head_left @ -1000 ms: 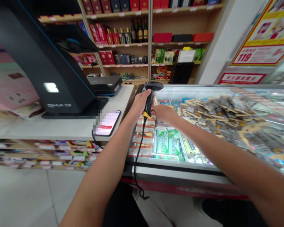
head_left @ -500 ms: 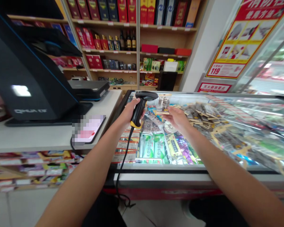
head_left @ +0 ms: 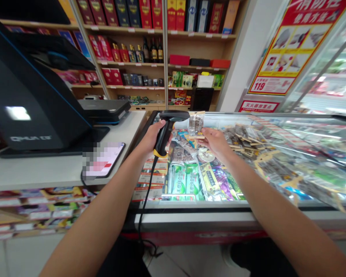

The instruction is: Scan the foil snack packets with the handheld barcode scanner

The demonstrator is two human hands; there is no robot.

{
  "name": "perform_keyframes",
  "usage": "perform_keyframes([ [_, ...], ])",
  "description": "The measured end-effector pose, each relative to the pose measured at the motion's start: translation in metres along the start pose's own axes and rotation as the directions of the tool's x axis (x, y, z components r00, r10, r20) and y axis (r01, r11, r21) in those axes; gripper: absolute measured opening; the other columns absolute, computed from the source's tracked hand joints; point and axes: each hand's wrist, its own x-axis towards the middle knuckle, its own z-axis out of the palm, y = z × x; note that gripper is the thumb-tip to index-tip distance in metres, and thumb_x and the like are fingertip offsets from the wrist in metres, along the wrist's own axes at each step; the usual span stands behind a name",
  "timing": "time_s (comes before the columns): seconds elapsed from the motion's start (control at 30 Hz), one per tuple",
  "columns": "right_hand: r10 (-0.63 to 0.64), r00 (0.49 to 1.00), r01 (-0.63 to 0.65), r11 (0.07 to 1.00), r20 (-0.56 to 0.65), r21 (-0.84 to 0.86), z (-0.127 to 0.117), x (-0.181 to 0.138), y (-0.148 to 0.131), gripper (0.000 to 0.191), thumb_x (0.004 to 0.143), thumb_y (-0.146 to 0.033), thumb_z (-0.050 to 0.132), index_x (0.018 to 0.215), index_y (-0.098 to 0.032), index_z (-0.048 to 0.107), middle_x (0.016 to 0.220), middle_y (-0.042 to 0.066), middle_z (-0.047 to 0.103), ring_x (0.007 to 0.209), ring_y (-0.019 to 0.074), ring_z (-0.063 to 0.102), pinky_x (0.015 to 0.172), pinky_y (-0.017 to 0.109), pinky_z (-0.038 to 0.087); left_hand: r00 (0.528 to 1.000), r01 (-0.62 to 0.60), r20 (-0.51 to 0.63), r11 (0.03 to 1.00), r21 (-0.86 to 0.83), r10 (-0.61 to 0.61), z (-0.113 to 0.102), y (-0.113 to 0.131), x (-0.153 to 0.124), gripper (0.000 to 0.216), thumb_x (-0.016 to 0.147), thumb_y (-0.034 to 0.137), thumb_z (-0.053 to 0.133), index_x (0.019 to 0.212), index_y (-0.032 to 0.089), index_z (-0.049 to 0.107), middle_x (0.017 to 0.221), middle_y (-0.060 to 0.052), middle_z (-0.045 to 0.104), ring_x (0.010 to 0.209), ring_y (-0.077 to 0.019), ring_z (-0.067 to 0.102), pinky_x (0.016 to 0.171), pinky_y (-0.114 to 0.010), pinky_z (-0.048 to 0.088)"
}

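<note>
the left hand [head_left: 151, 138] is wrapped tight around the black grip of a barcode scanner [head_left: 173, 115], fingers closed on the handle just above its yellow base, with the scanner's wide head turned to the right. the right hand [head_left: 216, 141] is pinched shut on a small see-through snack packet [head_left: 196, 123], held upright by its lower edge just beside the scanner head, nearly touching it. both are raised above the near left end of a glass-topped display chest [head_left: 202, 216], where green, purple and brown packets lie under the pane. a black cable [head_left: 145, 192] drops from the base of the scanner handle, down over the front of the chest toward the floor. to the left of the chest is a pale tabletop [head_left: 54, 171]; a phone [head_left: 106, 158] with a lit pink and white screen lies flat on it near the front edge, well apart from the left hand. behind the phone stands a black till terminal [head_left: 37, 104], its back to the camera, and a flat black device [head_left: 106, 109] lies further back. wooden shelves [head_left: 187, 36] along the far wall carry red boxes and dark bottles, and a red and yellow poster [head_left: 294, 46] hangs at the upper right.
</note>
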Motion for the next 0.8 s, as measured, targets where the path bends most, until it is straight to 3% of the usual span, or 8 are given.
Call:
perform_keyframes([
  [0.13, -0.023, 1.0, 0.021, 0.991, -0.013, -0.136, 0.001, 0.0, -0.006, 0.019, 0.093, -0.038, 0.061, 0.098, -0.021, 0.068, 0.097, 0.002, 0.077, 0.086, 0.0197, 0.075, 0.086, 0.039, 0.062, 1.0, 0.02, -0.006, 1.0, -0.011, -0.02, 0.0, 0.002, 0.002, 0.048, 0.079, 0.064, 0.059, 0.075, 0.016, 0.062, 0.054, -0.003, 0.061, 0.042, -0.0119, 0.052, 0.042, -0.023, 0.04],
  [0.23, -0.184, 0.982, 0.187, 0.882, 0.049, -0.433, -0.008, -0.01, -0.023, 0.025, 0.09, -0.039, 0.061, 0.099, -0.018, 0.072, 0.099, 0.007, 0.077, 0.087, 0.0239, 0.074, 0.081, 0.042, 0.062, 0.998, 0.012, -0.055, 0.999, -0.032, -0.013, -0.003, 0.004, 0.003, 0.048, 0.082, 0.064, 0.057, 0.074, 0.017, 0.061, 0.053, -0.003, 0.06, 0.043, -0.0111, 0.052, 0.042, -0.022, 0.04],
  [0.3, -0.334, 0.92, 0.381, 0.63, 0.207, -0.677, -0.022, -0.025, -0.035, 0.028, 0.089, -0.038, 0.059, 0.101, -0.019, 0.075, 0.099, 0.008, 0.078, 0.087, 0.0255, 0.073, 0.085, 0.044, 0.059, 0.992, -0.003, -0.125, 0.999, -0.047, -0.003, -0.009, 0.005, 0.004, 0.048, 0.084, 0.064, 0.055, 0.073, 0.017, 0.06, 0.054, -0.003, 0.06, 0.044, -0.0108, 0.052, 0.043, -0.021, 0.041],
  [0.37, -0.332, 0.862, 0.488, 0.34, 0.383, -0.804, -0.044, -0.044, -0.042, 0.03, 0.09, -0.039, 0.056, 0.103, -0.021, 0.076, 0.094, 0.008, 0.078, 0.08, 0.0262, 0.071, 0.082, 0.046, 0.057, 0.979, -0.023, -0.201, 1.0, -0.021, 0.019, -0.016, 0.007, 0.004, 0.046, 0.085, 0.062, 0.055, 0.073, 0.018, 0.059, 0.055, -0.002, 0.06, 0.044, -0.0103, 0.052, 0.043, -0.021, 0.041],
  [0.47, -0.289, 0.788, 0.563, -0.018, 0.543, -0.826, -0.079, -0.072, -0.041, 0.025, 0.088, -0.036, 0.055, 0.091, -0.023, 0.077, 0.091, 0.011, 0.076, 0.087, 0.0299, 0.068, 0.081, 0.047, 0.054, 0.955, -0.086, -0.277, 0.992, 0.097, 0.11, -0.03, 0.009, 0.006, 0.041, 0.085, 0.057, 0.058, 0.07, 0.019, 0.058, 0.056, -0.002, 0.061, 0.043, -0.01, 0.052, 0.042, -0.021, 0.038],
  [0.57, -0.245, 0.729, 0.598, -0.226, 0.639, -0.769, -0.096, -0.087, -0.036, 0.019, 0.084, -0.037, 0.061, 0.083, -0.024, 0.075, 0.101, 0.013, 0.075, 0.094, 0.033, 0.064, 0.086, 0.05, 0.051, 0.937, -0.134, -0.301, 0.978, 0.159, 0.177, -0.04, 0.009, 0.009, 0.039, 0.086, 0.055, 0.06, 0.069, 0.02, 0.057, 0.056, -0.001, 0.06, 0.043, -0.0105, 0.052, 0.042, -0.021, 0.038],
  [0.67, -0.235, 0.708, 0.62, -0.244, 0.666, -0.746, -0.08, -0.083, -0.036, 0.024, 0.085, -0.042, 0.062, 0.09, -0.023, 0.075, 0.106, 0.015, 0.073, 0.099, 0.0339, 0.062, 0.09, 0.051, 0.049, 0.931, -0.119, -0.323, 0.978, 0.173, 0.171, -0.044, 0.005, 0.011, 0.039, 0.087, 0.054, 0.06, 0.068, 0.02, 0.057, 0.055, 0.0, 0.059, 0.043, -0.0102, 0.051, 0.043, -0.021, 0.039],
  [0.8, -0.249, 0.694, 0.672, -0.112, 0.676, -0.732, -0.019, -0.038, -0.03, 0.027, 0.094, -0.036, 0.054, 0.102, -0.02, 0.074, 0.108, 0.013, 0.073, 0.107, 0.0306, 0.062, 0.1, 0.048, 0.047, 0.921, -0.114, -0.341, 0.967, 0.227, 0.188, -0.044, -0.003, 0.013, 0.037, 0.088, 0.049, 0.06, 0.066, 0.02, 0.057, 0.055, 0.0, 0.059, 0.043, -0.0091, 0.05, 0.043, -0.021, 0.037],
])
